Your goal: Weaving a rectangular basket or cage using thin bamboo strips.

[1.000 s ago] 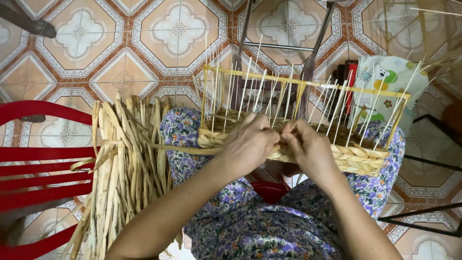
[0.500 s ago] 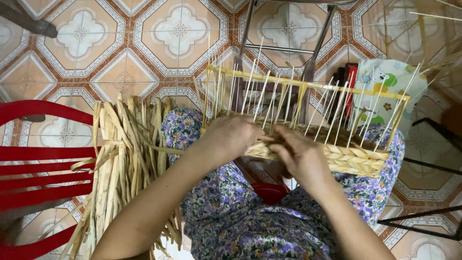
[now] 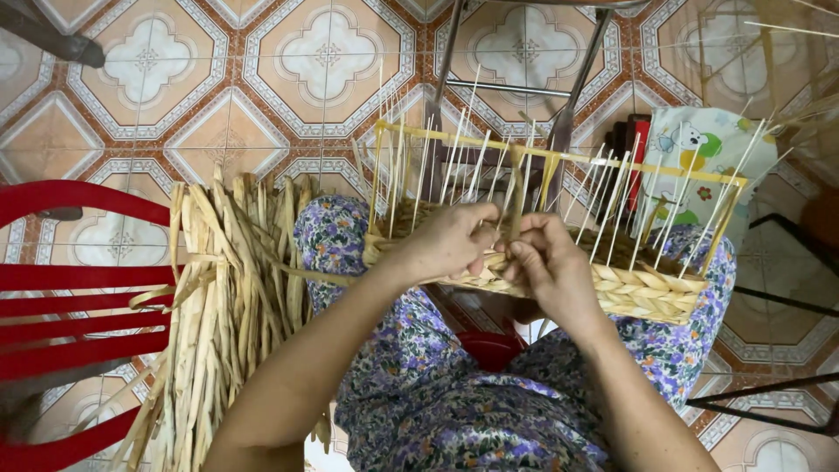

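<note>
Left hand [image 3: 446,245] and right hand [image 3: 546,267] pinching straw strand [image 3: 517,205], half-woven basket [image 3: 647,288] beneath on lap

A red chair [image 3: 61,306] stands at nine o'clock on patterned floor tiles [image 3: 323,52]. Metal legs [image 3: 577,79] rise at twelve, a printed cloth [image 3: 699,149] lies at two, floral trousers [image 3: 454,411] fill six.

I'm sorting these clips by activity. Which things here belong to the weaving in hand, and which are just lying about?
In use: left hand and right hand, both on the half-woven basket; strand running to the left hand; fibre bundle.

Lying about: red chair; patterned cloth; metal legs.
</note>
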